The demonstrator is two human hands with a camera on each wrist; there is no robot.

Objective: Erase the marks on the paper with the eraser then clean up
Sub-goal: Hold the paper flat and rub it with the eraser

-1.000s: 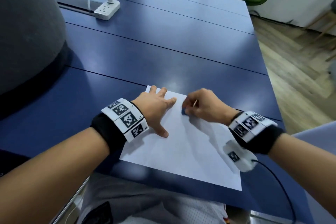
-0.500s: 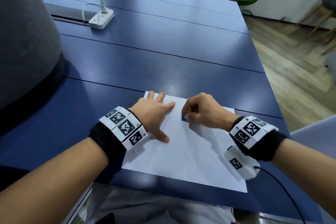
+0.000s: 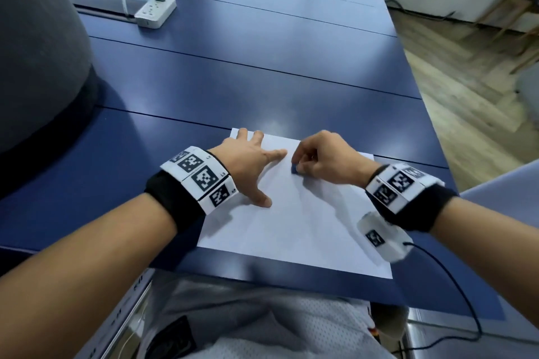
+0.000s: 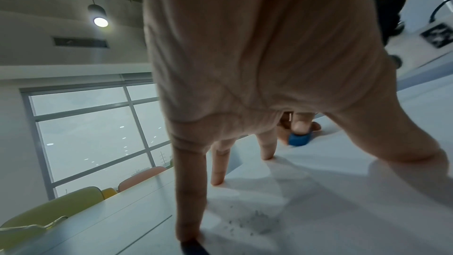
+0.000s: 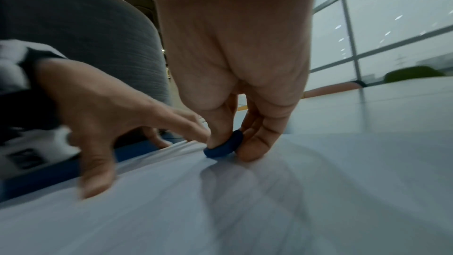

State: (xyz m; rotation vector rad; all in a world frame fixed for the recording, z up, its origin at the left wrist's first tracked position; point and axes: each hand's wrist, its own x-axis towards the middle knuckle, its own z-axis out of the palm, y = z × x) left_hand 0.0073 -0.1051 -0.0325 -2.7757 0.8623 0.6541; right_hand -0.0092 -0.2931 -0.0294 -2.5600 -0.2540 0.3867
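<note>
Blue table (image 3: 262, 87) under a big window, and one white paper (image 3: 291, 230) lies at its near edge, square in front of the person. Left hand (image 3: 250, 166) sits at the sheet's 10 o'clock corner, fingers spread wide and flat, pinning it. Just to its 3 o'clock, right hand (image 3: 326, 160) pinches the eraser (image 3: 295, 168), a small blue disc, thumb one side and fingers the other, its edge pressed on the sheet. Grey crumbs (image 4: 255, 222) speckle the sheet under the left palm. Marks themselves? Too blurred to tell.

To rub well, I'd say: short strokes running away from the pinning hand, light pressure so the sheet doesn't buckle, crumbs swept off after.

Far out at 11 o'clock, one power strip (image 3: 156, 11) with one plug in.

Count: one sheet, one eraser, two hands, one strip.
</note>
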